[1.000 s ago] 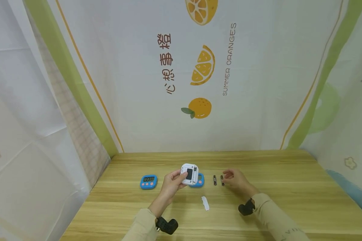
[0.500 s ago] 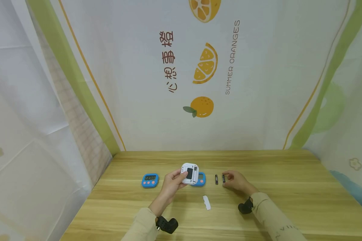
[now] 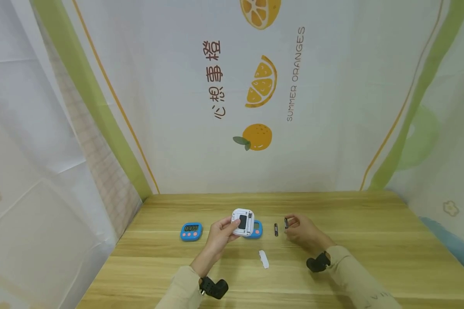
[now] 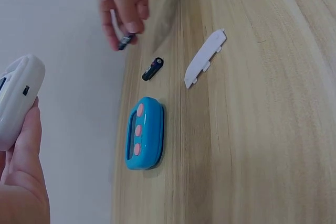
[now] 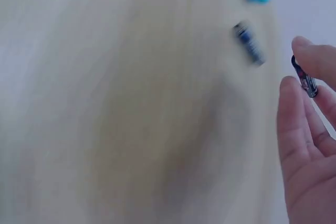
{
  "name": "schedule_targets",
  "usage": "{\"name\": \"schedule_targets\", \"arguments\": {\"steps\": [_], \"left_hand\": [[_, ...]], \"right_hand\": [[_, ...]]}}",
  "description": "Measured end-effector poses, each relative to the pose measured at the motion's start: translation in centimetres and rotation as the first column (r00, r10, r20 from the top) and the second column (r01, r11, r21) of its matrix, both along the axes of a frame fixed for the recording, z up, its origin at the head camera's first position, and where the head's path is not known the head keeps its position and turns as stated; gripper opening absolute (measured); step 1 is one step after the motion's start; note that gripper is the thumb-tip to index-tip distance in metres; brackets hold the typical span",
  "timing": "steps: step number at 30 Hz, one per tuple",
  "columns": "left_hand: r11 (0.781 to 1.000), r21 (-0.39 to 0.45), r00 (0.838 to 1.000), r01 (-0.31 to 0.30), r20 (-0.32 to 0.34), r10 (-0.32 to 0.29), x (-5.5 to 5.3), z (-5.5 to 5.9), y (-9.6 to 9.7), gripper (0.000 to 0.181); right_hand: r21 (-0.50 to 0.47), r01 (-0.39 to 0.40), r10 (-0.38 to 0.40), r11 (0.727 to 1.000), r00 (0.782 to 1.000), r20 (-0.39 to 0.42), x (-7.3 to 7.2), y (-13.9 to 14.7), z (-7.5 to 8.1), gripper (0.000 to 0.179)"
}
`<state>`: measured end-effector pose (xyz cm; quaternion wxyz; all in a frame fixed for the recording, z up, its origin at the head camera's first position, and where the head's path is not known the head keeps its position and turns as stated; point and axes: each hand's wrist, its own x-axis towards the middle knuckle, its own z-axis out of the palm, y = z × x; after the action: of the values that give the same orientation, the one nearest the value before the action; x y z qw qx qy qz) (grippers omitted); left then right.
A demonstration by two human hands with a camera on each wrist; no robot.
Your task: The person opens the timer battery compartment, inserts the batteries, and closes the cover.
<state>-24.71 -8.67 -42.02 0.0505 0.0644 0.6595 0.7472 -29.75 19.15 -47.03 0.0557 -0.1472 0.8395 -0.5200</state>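
Since the earlier frame, the pinched battery [image 5: 305, 80] has lifted, clamped between the thumb and fingers of the right hand [image 3: 303, 231], the loose battery [image 3: 276, 230] just left of that grip. Farther left come the near timer [image 3: 258, 229], the white cover [image 3: 264, 259] on the near side, the white device [image 3: 245, 220] held in the left hand [image 3: 219, 235], and, well apart, the far timer [image 3: 191, 232]. Fetching a battery seems the step in hand; the next move likely calls for lining it up with the device's recess [image 3: 249, 225].

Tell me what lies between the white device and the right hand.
In the head view: a blue timer, partly hidden behind the white device, then a loose battery, then a second battery pinched by the right hand.
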Motion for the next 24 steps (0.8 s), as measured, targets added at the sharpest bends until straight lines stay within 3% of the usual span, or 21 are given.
{"name": "schedule_targets", "arguments": {"steps": [6, 13, 19, 24], "left_hand": [[1.0, 0.004, 1.0, 0.005, 0.0, -0.005, 0.0, -0.1, 0.1, 0.046], [1.0, 0.012, 1.0, -0.005, 0.01, 0.005, 0.1, -0.1, 0.1, 0.044], [0.999, 0.025, 1.0, -0.024, 0.006, 0.023, 0.2, 0.2, 0.3, 0.044], [0.999, 0.034, 1.0, -0.031, 0.001, 0.031, 0.2, 0.1, 0.5, 0.045]], "right_hand": [[-0.082, -0.094, 0.085, 0.992, 0.991, -0.101, 0.2, -1.4, 2.6, 0.047], [-0.157, -0.208, 0.185, 0.965, 0.971, -0.152, 1.6, -4.2, 5.5, 0.05], [-0.157, -0.307, 0.27, 0.939, 0.937, -0.22, 2.9, -6.3, 6.3, 0.047], [-0.167, -0.325, 0.289, 0.931, 0.934, -0.21, 3.6, -7.5, 6.3, 0.047]]}}
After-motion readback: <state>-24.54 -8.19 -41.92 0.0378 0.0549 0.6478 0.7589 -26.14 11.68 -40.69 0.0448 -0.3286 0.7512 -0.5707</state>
